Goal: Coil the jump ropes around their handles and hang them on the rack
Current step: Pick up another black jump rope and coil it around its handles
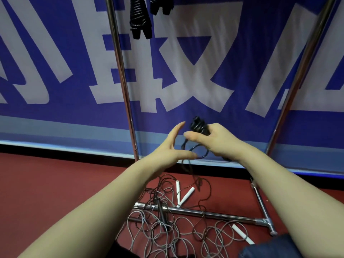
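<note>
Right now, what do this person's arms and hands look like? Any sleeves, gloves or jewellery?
Both forearms are bare, and no sleeve shows anywhere in the frame. The left hand and right hand wear no gloves. No watch, bracelet or ring is visible on either.

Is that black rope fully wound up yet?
Only partly: the right hand grips coils of the black jump rope, but a loose tail hangs to the floor.

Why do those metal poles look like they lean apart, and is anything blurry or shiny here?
Head view: the wide-angle lens splays the shiny metal rack poles outward and stretches the forearms; the black coiled jump rope in the right hand looks soft, the left hand too; glare streaks the chrome base bar.
</note>
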`<state>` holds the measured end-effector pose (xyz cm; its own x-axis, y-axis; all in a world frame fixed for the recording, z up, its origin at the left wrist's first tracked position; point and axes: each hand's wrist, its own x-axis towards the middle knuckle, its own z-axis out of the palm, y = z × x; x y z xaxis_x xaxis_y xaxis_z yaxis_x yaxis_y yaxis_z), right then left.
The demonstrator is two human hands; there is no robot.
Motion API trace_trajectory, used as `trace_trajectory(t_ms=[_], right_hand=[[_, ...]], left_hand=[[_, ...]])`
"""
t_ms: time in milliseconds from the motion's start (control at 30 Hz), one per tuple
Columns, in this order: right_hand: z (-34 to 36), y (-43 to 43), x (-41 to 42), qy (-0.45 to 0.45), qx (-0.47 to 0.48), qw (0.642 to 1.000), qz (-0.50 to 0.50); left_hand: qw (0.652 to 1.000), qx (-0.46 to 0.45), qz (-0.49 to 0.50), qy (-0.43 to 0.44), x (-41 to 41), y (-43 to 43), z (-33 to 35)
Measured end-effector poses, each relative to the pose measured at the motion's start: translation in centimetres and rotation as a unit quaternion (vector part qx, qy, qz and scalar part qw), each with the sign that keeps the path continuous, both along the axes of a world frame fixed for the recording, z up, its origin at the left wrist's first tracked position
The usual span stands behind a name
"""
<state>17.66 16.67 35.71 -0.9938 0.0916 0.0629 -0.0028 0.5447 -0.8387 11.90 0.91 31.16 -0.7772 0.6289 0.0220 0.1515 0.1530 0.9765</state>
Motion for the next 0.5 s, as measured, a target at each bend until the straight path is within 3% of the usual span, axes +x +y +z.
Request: trace_trajectory(t_ms=[100, 267, 400, 500], right_hand=[[1.3, -0.8, 0.1, 0.038, -0.058, 0.997, 0.026], [0.6, 1.7, -0.8, 0.079, -0.186, 0.970, -0.137], [-0.4, 3.3, -1.5, 0.102, -0.262, 0.915, -0.289], [-1.2, 3.9, -2.1, 0.110, -0.281, 0.892, -0.337]], left_hand=[[0.994, 0.020, -0.104, -0.017, 1.0, -0.3, 1.0], [0.996, -0.039, -0.086, -0.005, 1.4, 0.2, 0.6], [0.972, -0.205, -0.111, 0.013, 1.6, -0.2, -1.9], [0.952, -0.290, -0.056, 0.081, 1.9, -0.6, -3.6]])
